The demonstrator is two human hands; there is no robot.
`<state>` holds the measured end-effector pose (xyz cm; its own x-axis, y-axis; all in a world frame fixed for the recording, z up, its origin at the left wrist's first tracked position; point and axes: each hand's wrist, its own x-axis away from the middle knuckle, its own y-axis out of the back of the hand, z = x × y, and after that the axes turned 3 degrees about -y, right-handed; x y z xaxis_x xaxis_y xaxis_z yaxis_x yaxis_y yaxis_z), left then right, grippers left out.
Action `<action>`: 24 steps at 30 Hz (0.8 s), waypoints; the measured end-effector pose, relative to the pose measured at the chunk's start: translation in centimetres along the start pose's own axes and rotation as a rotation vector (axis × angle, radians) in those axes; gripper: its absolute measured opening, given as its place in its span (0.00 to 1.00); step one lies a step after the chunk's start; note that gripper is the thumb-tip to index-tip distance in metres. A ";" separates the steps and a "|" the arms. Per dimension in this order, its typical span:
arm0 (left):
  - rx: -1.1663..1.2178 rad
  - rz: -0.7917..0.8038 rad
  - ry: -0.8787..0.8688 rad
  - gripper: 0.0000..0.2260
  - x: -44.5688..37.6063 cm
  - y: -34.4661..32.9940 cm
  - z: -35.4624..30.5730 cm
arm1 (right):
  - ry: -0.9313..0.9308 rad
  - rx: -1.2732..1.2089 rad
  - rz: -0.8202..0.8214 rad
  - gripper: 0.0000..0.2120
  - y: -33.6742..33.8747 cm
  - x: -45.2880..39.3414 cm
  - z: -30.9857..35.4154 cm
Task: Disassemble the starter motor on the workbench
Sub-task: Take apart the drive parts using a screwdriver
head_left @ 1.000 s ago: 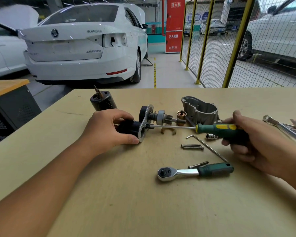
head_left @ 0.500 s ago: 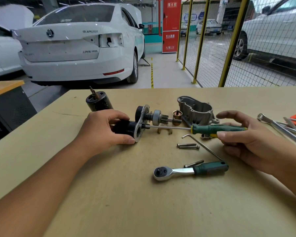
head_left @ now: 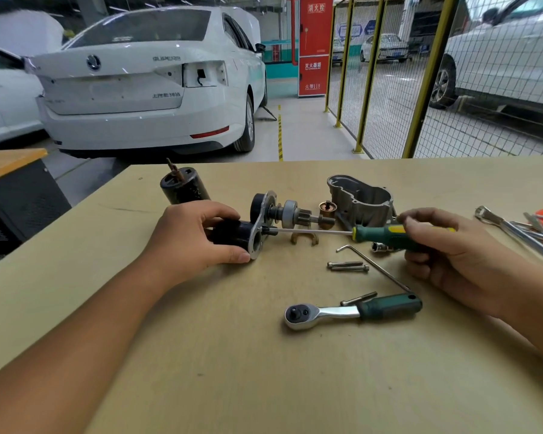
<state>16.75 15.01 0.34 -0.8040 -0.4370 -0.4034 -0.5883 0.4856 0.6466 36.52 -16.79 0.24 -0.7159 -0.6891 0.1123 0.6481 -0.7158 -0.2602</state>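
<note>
Housing [head_left: 362,197] and bolts [head_left: 347,266] already off — your left hand [head_left: 195,236] clamps the solenoid [head_left: 232,234], right hand [head_left: 445,245] fingers wrapped on the screwdriver [head_left: 380,234] at a plate [head_left: 261,228] screw.

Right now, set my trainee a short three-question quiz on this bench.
1. True or false: the tip of the screwdriver meets the plate of the starter assembly.
2. Which hand steadies the black cylinder of that assembly?
A. left hand
B. right hand
C. neither
3. Fill in: the green-handled ratchet lies on the workbench, ______ by either hand.

Key
1. True. The shaft runs level from the handle to a fastener at the plate.
2. A. The left hand wraps the cylinder, while the right hand keeps a grip on the screwdriver handle.
3. Untouched. It lies nearer the camera than both hands.
</note>
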 end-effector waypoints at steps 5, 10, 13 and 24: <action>0.000 -0.002 -0.006 0.26 0.0 0.1 0.1 | -0.045 0.120 -0.016 0.19 0.3 0.1 0.5; 0.005 0.001 -0.007 0.26 0.0 0.1 0.1 | 0.018 0.075 0.029 0.22 0.1 0.3 0.1; 0.003 0.000 -0.008 0.26 0.0 0.1 0.1 | -0.032 0.175 -0.058 0.17 -0.3 0.2 0.4; 0.003 0.006 -0.007 0.27 0.0 0.1 0.1 | -0.039 0.216 0.000 0.23 -0.3 0.5 0.6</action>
<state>16.66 15.12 0.32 -0.8081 -0.4287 -0.4041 -0.5837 0.4902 0.6473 36.10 -16.96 1.00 -0.7080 -0.6900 0.1502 0.6918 -0.7205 -0.0491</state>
